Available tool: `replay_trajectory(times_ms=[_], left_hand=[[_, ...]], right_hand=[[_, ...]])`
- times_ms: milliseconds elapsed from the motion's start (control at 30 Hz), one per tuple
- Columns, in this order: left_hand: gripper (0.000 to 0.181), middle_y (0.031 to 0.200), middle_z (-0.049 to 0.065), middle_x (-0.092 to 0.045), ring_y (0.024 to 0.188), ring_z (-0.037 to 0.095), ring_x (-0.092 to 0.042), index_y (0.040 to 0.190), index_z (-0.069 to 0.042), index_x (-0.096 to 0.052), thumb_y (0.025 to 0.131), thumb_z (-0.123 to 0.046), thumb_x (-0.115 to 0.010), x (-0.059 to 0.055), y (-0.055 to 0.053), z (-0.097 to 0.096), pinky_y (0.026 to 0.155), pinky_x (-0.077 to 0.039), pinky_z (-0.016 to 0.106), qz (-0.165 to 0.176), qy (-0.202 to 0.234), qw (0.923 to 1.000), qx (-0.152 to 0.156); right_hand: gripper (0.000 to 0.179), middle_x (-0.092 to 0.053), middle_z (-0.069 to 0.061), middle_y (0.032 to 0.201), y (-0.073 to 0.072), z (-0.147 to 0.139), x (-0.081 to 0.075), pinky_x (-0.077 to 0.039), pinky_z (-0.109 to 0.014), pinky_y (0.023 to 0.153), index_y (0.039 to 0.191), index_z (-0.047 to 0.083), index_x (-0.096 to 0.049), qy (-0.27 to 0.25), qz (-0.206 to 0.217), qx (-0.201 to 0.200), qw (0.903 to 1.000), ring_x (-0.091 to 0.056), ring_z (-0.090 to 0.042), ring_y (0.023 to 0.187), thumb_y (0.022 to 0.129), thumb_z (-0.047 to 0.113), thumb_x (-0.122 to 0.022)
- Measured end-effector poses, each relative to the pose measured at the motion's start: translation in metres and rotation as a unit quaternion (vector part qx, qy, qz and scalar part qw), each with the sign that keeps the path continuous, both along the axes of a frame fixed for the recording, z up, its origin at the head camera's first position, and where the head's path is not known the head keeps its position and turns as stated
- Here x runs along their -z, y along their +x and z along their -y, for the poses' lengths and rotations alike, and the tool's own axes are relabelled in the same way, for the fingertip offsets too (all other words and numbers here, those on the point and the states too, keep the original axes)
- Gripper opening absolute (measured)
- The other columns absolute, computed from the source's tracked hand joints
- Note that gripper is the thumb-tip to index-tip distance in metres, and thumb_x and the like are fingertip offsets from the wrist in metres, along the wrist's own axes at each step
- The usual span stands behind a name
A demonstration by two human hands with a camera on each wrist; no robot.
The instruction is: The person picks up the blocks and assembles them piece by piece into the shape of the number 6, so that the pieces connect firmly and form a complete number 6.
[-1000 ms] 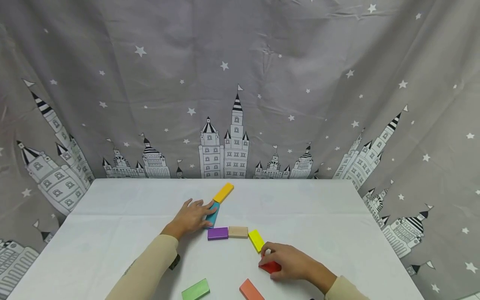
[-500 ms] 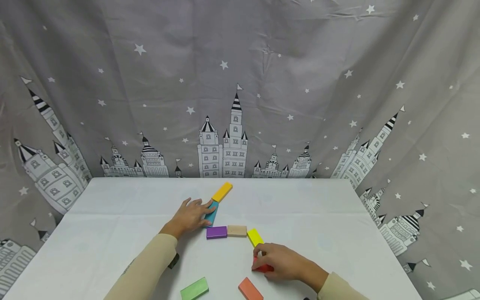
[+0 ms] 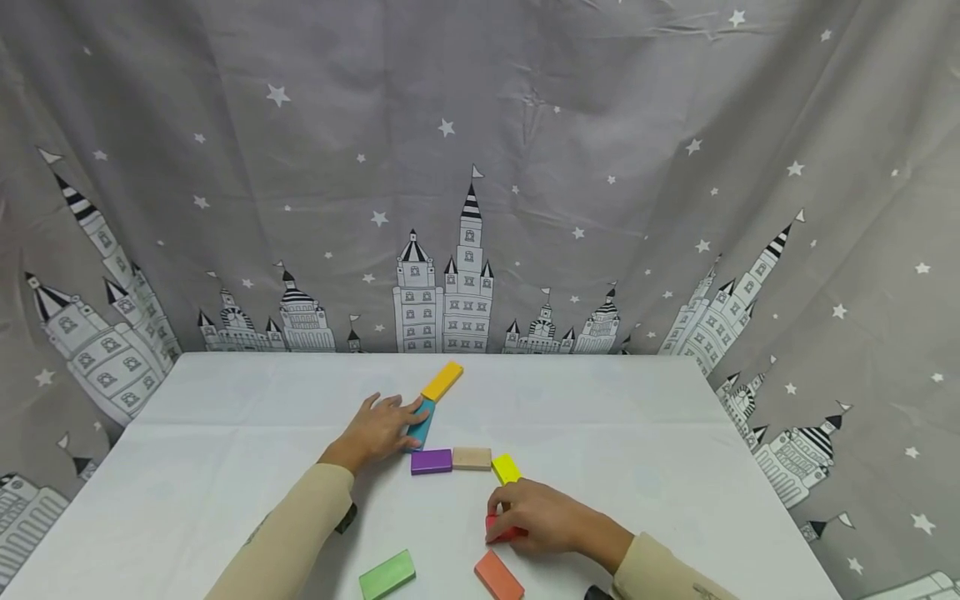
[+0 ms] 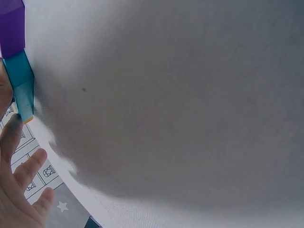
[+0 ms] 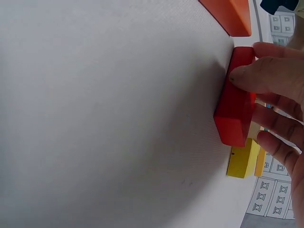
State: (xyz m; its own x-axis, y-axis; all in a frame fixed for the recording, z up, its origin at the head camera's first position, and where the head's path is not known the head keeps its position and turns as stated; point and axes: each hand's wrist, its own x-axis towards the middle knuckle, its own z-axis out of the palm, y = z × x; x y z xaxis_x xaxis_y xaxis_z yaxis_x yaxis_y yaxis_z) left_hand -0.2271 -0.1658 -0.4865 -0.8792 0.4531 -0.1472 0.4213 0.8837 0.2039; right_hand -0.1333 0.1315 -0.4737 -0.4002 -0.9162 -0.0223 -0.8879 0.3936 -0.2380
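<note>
In the head view my left hand [image 3: 375, 432] has its thumb and index finger on a blue block [image 3: 422, 428], pinching it, while its other fingers spread out. A purple block [image 3: 431, 462] lies at the blue block's near end, and an orange-yellow block [image 3: 442, 381] continues from its far end. My right hand [image 3: 543, 518] grips a red block [image 5: 232, 107], thumb on one side and fingers on the other, as the right wrist view shows. The red block lies between a yellow block [image 3: 506, 467] and a coral block [image 3: 498, 575], close to both.
A tan block [image 3: 472, 459] joins the purple and yellow blocks in a curving row. Toward the front, a green block [image 3: 387, 575] lies on the white tabletop [image 3: 225, 483]. A grey curtain [image 3: 330, 167] printed with castles and stars hangs behind the table.
My right hand has moved the red block leftward, bringing it under the yellow block and nearer the coral one. The left hand stays on the blue block. The head view shifts slightly.
</note>
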Motion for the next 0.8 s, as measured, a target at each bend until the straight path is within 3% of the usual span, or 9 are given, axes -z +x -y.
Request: replay_trajectory(times_ms=[800], left_hand=[[0.061,0.151,0.004,-0.040,0.135,0.040,-0.037,0.139,-0.019,-0.052,0.084,-0.040,-0.069,-0.0028,0.0019,0.0005,0.113,-0.017,0.063,0.002,0.013,0.9999,0.000]], right_hand=[[0.030,-0.062,0.008,0.108,-0.0086,0.0075,0.0028,-0.042,-0.009,0.085,0.102,0.028,-0.076,-0.011,0.009,-0.016,0.9998,-0.053,-0.002,0.093,0.081,0.007,-0.073]])
